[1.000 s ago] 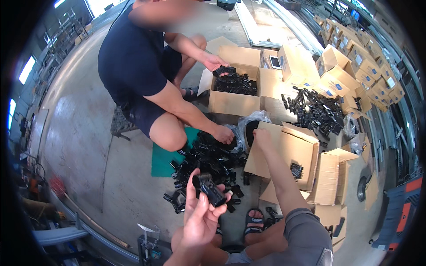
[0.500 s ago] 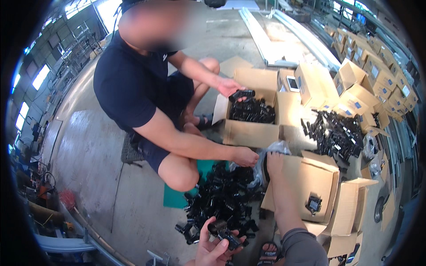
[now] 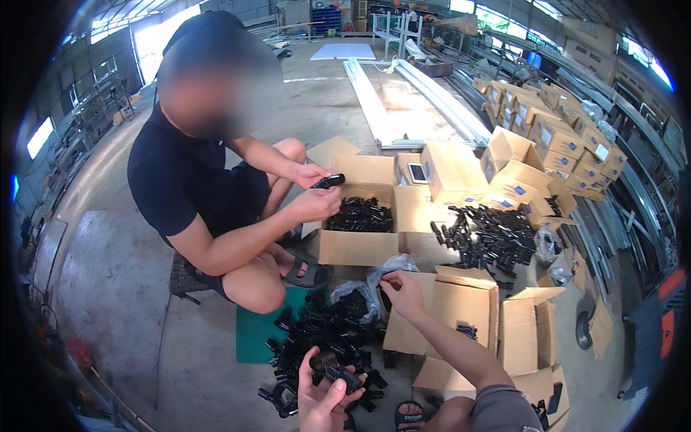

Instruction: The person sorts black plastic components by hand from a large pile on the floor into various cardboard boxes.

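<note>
My left hand [image 3: 324,403] is closed around a black pipe fitting [image 3: 338,373] with a round open end, low in the view. Beneath and beyond it lies a heap of similar black fittings [image 3: 309,324], partly on a green mat [image 3: 252,335]. My right hand [image 3: 404,297] reaches forward to a clear plastic bag [image 3: 374,308], its fingers pinched together at the bag's edge. What sits between those fingers is too small to make out. Across from me, a person in dark clothes holds another black fitting [image 3: 328,181] with both hands.
An open carton [image 3: 358,248] of black parts stands before the other person. Beside my right arm is another open carton [image 3: 468,306] with a few parts. More loose black parts [image 3: 486,237] lie on the floor at right, near stacked cartons [image 3: 561,137]. Long white profiles [image 3: 367,101] lie farther back.
The view has tilted up. The other person's near hand has left the bag area and joined their other hand at the fitting. My right hand's fingers now show, pinched; my left keeps its fitting.
</note>
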Available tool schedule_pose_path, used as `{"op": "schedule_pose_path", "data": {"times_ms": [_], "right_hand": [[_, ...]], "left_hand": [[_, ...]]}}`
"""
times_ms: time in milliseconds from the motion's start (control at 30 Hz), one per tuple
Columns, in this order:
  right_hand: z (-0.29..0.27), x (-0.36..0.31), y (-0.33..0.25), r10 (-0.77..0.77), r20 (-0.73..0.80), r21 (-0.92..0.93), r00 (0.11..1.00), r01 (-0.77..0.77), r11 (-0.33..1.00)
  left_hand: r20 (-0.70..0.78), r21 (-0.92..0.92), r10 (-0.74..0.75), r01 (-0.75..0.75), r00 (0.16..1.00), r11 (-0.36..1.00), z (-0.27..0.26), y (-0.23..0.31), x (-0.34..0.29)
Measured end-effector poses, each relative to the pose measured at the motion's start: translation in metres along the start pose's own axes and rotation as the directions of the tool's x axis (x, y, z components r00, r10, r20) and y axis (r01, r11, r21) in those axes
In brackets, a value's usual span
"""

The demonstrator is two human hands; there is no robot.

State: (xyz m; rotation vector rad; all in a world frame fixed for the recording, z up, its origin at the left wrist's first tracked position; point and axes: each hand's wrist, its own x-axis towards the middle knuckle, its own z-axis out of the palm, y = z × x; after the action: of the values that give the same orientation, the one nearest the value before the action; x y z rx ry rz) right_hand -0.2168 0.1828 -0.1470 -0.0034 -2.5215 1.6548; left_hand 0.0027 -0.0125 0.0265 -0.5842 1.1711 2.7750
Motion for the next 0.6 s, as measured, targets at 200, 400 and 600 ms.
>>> {"op": "schedule_pose_path", "data": {"times_ms": [200, 400, 600], "right_hand": [[-0.079, -0.126, -0.128, -0.216, 0.068, 0.209, 0.974, 0.197, 0.958], [-0.083, -0.2, -0.211, -0.282, 0.079, 0.158, 0.956, 0.267, 0.951], [-0.089, -0.223, -0.208, -0.326, 0.008, 0.13, 0.945, 0.322, 0.938]], "left_hand": [[0.225, -0.013, -0.034, 0.037, 0.974, 0.999, -0.003, -0.029, 0.006], [0.367, -0.072, 0.165, -0.149, 0.915, 0.986, -0.009, -0.02, -0.028], [0.468, 0.006, 0.213, -0.244, 0.858, 0.97, -0.013, -0.027, -0.039]]}}
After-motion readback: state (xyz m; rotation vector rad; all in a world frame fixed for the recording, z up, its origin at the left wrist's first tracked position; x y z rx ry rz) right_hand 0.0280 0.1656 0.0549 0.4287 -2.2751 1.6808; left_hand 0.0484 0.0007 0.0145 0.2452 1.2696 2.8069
